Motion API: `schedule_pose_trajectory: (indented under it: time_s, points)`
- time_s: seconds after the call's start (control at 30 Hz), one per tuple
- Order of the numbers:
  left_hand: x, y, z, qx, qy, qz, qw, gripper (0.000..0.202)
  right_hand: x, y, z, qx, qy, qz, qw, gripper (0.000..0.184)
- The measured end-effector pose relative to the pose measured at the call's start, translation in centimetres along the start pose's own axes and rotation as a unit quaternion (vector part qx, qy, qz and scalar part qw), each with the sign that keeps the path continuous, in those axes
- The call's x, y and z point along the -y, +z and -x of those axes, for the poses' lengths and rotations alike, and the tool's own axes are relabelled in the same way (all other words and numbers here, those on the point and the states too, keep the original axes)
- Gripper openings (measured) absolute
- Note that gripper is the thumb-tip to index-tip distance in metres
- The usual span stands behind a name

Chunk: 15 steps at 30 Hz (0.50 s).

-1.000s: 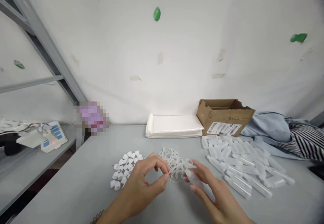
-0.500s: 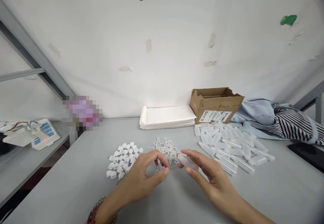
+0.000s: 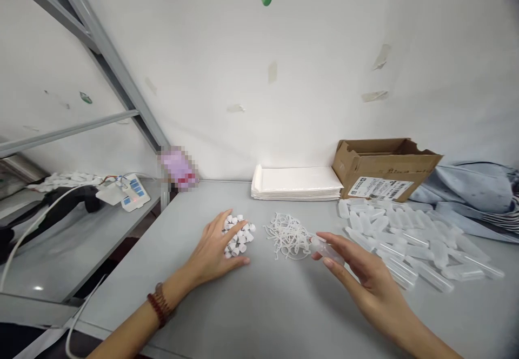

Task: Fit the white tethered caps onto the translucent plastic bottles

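Note:
My left hand (image 3: 217,245) reaches over the pile of small white caps (image 3: 239,237) with its fingers spread, hiding part of the pile. In my right hand (image 3: 357,267) is a translucent plastic tube (image 3: 327,251), gripped between thumb and fingers and tilted, one end pointing left. That end is close to a tangle of white plastic loops (image 3: 287,234) lying between my two hands. To the right of my right hand, many more clear tubes (image 3: 432,275) lie scattered on the grey table (image 3: 259,316).
A stack of white padded envelopes (image 3: 298,180) lies against the wall beside an open cardboard box (image 3: 385,170). Light blue cloth (image 3: 470,191) is bunched at the right. On the lower surface to the left are a power strip (image 3: 135,192) and a white cable (image 3: 38,221).
My left hand has moved left, from in front of the loops to the cap pile, and its fingers have opened. My right hand still holds the tube. The view has turned left.

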<state>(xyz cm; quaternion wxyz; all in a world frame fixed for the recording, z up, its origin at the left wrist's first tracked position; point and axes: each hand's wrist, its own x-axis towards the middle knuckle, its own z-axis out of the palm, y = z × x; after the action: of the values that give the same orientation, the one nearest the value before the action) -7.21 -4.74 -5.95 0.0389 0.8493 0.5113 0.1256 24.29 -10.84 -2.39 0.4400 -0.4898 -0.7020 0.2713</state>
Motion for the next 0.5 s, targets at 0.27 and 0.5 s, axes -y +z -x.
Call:
schedule_pose_trajectory:
  time_s: [0.27,0.5]
  points:
    - [-2.4,1.2,-6.2,-0.028,-0.008,0.012,0.999,0.053,-0.4,-0.1,-0.3,-0.013,0.003,0.040,0.999,0.034]
    - [-3.6,0.6,-4.8,-0.083,-0.019,0.016,0.996,0.043,-0.5,-1.2,-0.5,-0.048,0.020,0.031,0.998,0.032]
